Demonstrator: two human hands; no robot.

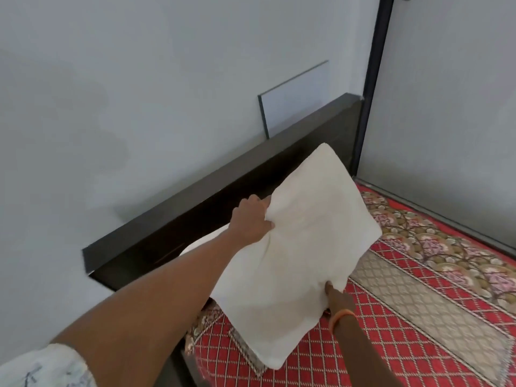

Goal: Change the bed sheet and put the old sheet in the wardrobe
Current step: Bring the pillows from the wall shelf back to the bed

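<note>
both hands hold the white pillow [296, 247] above the red patterned sheet [391, 325], near the headboard [223, 188]: my left hand [251, 219] pinches its upper edge, my right hand [339, 298] its lower edge. i should keep it level and set it clear of the sheet.

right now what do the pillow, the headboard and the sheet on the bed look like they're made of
Pillow: soft white fabric, matte; it creases where the left hand grips it. Headboard: probably dark brown wood or laminate, smooth with straight edges. Sheet: woven cloth, printed red lattice and floral pattern.
</note>
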